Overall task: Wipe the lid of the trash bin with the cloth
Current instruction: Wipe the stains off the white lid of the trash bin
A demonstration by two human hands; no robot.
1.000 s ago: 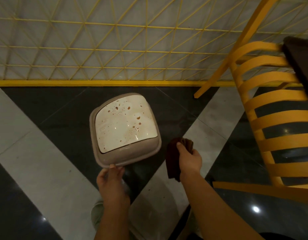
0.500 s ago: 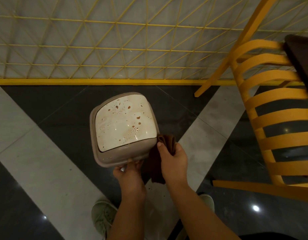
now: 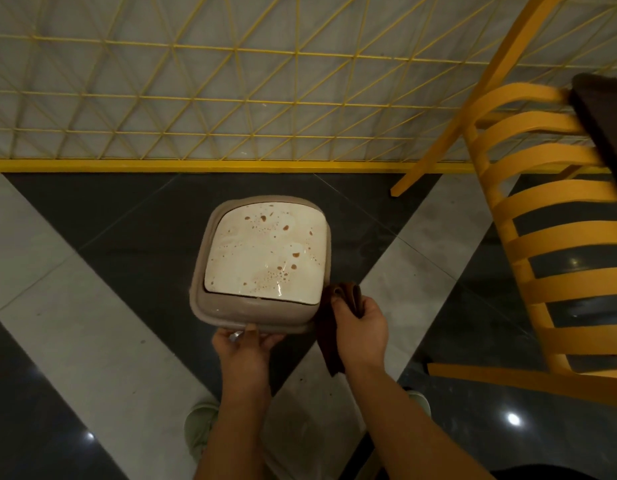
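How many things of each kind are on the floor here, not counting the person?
Trash bin with spotted lid: 1
Brown cloth, held by the right hand: 1
Yellow chair: 1
Total: 3
The left hand holds the bin's near rim.

Bare forearms; pale green shoes [image 3: 199, 433] below.

No readable text, label, brand, number or sign anywhere in view.
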